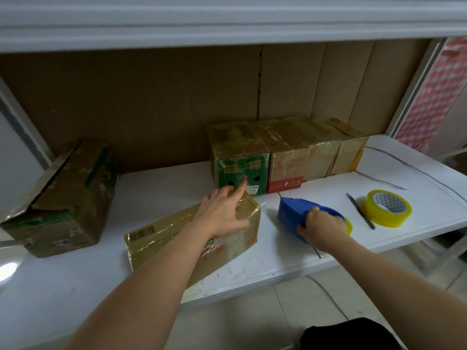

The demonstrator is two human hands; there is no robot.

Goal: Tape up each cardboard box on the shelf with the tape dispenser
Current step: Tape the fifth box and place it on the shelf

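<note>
Altogether five cardboard boxes sat on the white shelf (316, 198): a row of three (288, 152) at the back, an untaped box (63, 198) at left, and a taped front box (192, 238). The left hand (222, 213) lay flat, fingers spread, on the front box. The right hand (321, 228) was closed around the blue tape dispenser (295, 213), resting beside one spare tape roll (388, 207) and one pen (360, 210).

Both forearms bare, no sleeves; hands (222, 210) bare, ungloved; dark garment (348, 334) at lower frame edge.
</note>
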